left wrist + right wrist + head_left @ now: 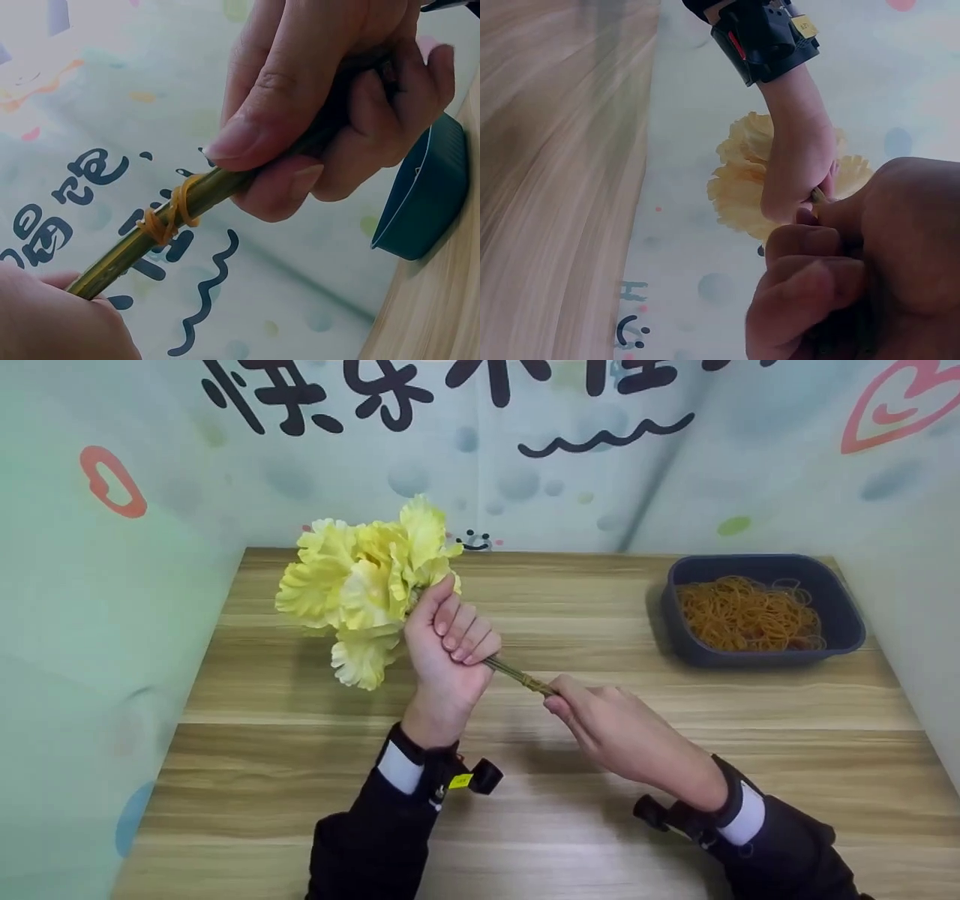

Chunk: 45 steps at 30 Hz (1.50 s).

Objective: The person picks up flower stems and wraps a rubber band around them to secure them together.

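A bunch of yellow artificial flowers [367, 577] is held tilted above the table, blooms toward the upper left. My left hand [454, 649] grips its stems just below the blooms. Lower down, my right hand [615, 724] holds the stem ends between thumb and curled fingers. Between the two hands an orange rubber band [171, 214] is wound round the green stems [112, 266]. In the right wrist view the blooms [742, 184] show behind the left wrist, and the right hand's fingers hide most of the stems.
A dark blue plastic box [757, 658] at the table's back right holds many loose rubber bands [750, 615]. The wooden table [255, 780] meets a printed backdrop [480, 487] with black lettering at its rear edge. Each wrist wears a small camera.
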### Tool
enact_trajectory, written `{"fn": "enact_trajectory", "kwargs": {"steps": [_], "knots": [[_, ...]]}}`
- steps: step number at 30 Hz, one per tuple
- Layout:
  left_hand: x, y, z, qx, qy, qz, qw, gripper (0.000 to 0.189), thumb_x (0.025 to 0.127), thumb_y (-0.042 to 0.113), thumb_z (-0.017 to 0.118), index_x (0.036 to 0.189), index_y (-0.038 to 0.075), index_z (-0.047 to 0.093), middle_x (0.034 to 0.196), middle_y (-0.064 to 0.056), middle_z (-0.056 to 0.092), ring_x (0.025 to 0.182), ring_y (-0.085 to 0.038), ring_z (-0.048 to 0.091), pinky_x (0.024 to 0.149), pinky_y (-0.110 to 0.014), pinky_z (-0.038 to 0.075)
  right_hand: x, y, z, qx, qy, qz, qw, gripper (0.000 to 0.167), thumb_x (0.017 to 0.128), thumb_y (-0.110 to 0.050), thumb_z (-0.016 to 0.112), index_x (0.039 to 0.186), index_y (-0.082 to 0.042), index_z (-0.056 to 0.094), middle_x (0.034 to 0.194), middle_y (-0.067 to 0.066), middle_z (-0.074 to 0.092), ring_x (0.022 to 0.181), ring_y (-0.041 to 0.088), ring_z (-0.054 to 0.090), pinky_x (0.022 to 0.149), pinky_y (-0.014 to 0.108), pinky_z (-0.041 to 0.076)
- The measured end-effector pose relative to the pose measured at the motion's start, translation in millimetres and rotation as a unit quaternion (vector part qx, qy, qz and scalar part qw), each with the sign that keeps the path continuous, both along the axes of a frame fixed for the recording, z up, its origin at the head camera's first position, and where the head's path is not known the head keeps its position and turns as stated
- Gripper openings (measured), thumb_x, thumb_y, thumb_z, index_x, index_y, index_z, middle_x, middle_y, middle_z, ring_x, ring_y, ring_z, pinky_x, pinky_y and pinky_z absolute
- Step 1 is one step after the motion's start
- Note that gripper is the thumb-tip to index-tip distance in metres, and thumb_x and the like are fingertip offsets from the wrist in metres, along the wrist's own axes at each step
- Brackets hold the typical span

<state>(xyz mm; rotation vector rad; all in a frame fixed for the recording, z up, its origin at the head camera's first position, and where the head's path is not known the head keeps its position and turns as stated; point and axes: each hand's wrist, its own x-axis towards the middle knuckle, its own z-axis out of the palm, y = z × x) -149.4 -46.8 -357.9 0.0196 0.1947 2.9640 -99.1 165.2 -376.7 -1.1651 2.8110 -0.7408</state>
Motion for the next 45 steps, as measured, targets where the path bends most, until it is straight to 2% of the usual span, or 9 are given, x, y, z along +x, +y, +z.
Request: {"fn": "enact_trajectory", "kwargs": {"steps": [12,22,26,31,33,35,37,40,45], "knots": [[-1.8,1.8,-4.2,-0.011,-0.014,0.010,0.9998,0.057,0.106,0.022,0.038,0.050,0.019,0.038,0.039,0.007,0.034,0.034,-0.005,0.022,0.034,-0.017,0.017,-1.0,0,-5.4,-0.028,-0.018,0.000,0.9994,0.016,0.110,-0.021,0.045,0.098,-0.012,0.051,0.068,-0.011,0.035,0.052,0.002,0.035,0.044,0.022,0.037],[2.8,3.6,3.9,-0.009,-0.004,0.002,1.0000,0.057,0.106,0.023,0.038,0.049,0.019,0.039,0.039,0.007,0.034,0.035,-0.005,0.020,0.034,-0.017,0.016,1.7,3,-1.3,-0.045,0.010,0.019,0.9988,0.012,0.108,-0.016,0.050,0.097,-0.012,0.049,0.066,-0.014,0.029,0.050,0.000,0.030,0.041,0.020,0.030],[4.1,5.0,6.8,-0.017,-0.010,0.015,0.9997,0.055,0.106,0.022,0.039,0.051,0.019,0.039,0.040,0.008,0.035,0.034,-0.005,0.025,0.035,-0.017,0.018,2.3,4,0.5,-0.045,0.021,0.011,0.9987,0.013,0.108,-0.018,0.049,0.096,-0.012,0.049,0.066,-0.013,0.028,0.051,0.001,0.029,0.043,0.021,0.030],[7.5,11.1,11.2,-0.071,-0.015,0.048,0.9962,0.029,0.106,0.019,0.045,0.079,0.014,0.054,0.055,0.005,0.048,0.045,-0.008,0.045,0.045,-0.018,0.037,3.8,5,1.4,-0.061,0.017,-0.015,0.9979,0.014,0.109,-0.020,0.046,0.098,-0.012,0.051,0.066,-0.013,0.031,0.051,0.002,0.032,0.043,0.022,0.033],[10.0,14.1,13.3,-0.100,0.006,0.046,0.9939,0.015,0.106,0.016,0.045,0.098,0.011,0.056,0.069,0.001,0.058,0.057,-0.012,0.057,0.056,-0.023,0.048,3.9,5,1.3,-0.073,0.011,-0.029,0.9969,0.016,0.110,-0.021,0.045,0.099,-0.011,0.052,0.067,-0.012,0.034,0.052,0.002,0.034,0.043,0.023,0.035],[13.0,16.8,15.7,-0.135,0.038,0.029,0.9898,0.014,0.106,0.012,0.043,0.113,0.010,0.055,0.088,-0.005,0.066,0.074,-0.019,0.065,0.071,-0.029,0.054,3.5,5,1.8,-0.091,0.001,-0.046,0.9948,0.018,0.110,-0.022,0.044,0.098,-0.011,0.053,0.068,-0.012,0.037,0.053,0.003,0.037,0.045,0.024,0.037],[15.8,18.9,18.2,-0.177,0.076,0.011,0.9813,0.024,0.105,0.010,0.042,0.128,0.009,0.050,0.107,-0.010,0.065,0.092,-0.024,0.067,0.085,-0.036,0.055,2.4,5,2.6,-0.119,-0.020,-0.062,0.9908,0.019,0.110,-0.022,0.044,0.097,-0.012,0.053,0.070,-0.012,0.039,0.055,0.005,0.039,0.048,0.025,0.038],[19.6,20.1,22.5,-0.271,0.131,-0.002,0.9535,0.042,0.104,0.008,0.044,0.146,0.007,0.039,0.126,-0.015,0.057,0.107,-0.027,0.064,0.098,-0.042,0.051,0.2,5,4.0,-0.167,-0.053,-0.077,0.9816,0.017,0.109,-0.018,0.043,0.096,-0.012,0.052,0.072,-0.013,0.040,0.058,0.006,0.040,0.052,0.025,0.037],[22.9,18.7,24.4,-0.427,0.203,0.018,0.8809,0.054,0.105,0.003,0.048,0.155,0.003,0.029,0.133,-0.020,0.055,0.109,-0.031,0.064,0.101,-0.047,0.050,-2.9,3,4.6,-0.215,-0.073,-0.079,0.9707,0.016,0.108,-0.009,0.043,0.094,-0.011,0.050,0.071,-0.013,0.039,0.059,0.006,0.038,0.053,0.024,0.034]]}}
